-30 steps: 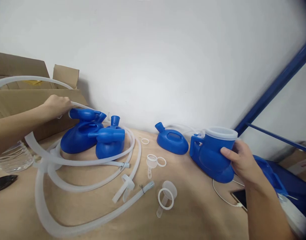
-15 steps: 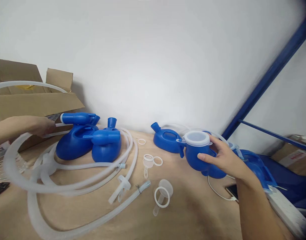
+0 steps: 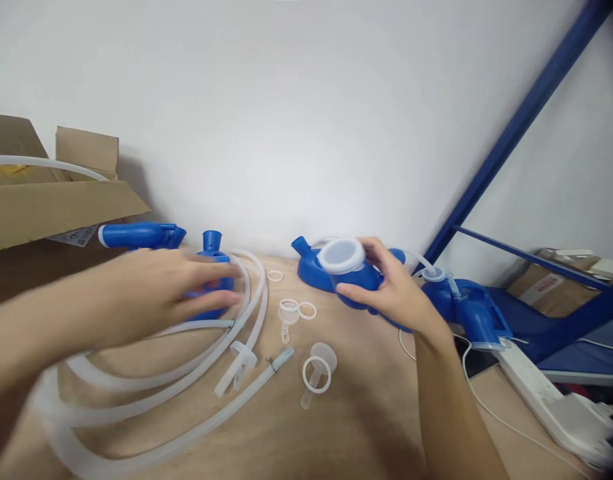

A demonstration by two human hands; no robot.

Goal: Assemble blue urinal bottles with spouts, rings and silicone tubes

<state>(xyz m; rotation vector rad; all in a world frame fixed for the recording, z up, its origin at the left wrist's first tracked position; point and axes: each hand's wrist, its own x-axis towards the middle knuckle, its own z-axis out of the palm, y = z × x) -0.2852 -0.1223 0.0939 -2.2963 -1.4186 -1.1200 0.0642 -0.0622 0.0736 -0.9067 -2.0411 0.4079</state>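
Note:
My right hand (image 3: 391, 287) is wrapped round a blue bottle (image 3: 356, 279) with a translucent white lid (image 3: 342, 256), tilted above the table. Behind it stands another blue bottle (image 3: 311, 268). My left hand (image 3: 161, 287), blurred, has its fingers apart and nothing visible in them. It passes in front of a blue bottle (image 3: 212, 241) and hides much of it. Clear tubing (image 3: 206, 427) lies in loops below. Between the hands lie white rings (image 3: 275, 275) and clear caps with tabs (image 3: 323, 358).
An open cardboard box (image 3: 61, 210) stands at the left. Another blue bottle (image 3: 473, 317) and a white power strip (image 3: 531, 393) are on the right, near a blue metal frame (image 3: 516, 127). White cables run along the right side of the table.
My left hand has left the tubing by the box and moved right. My right hand has shifted left with the lidded bottle, now more tilted. The view has turned right.

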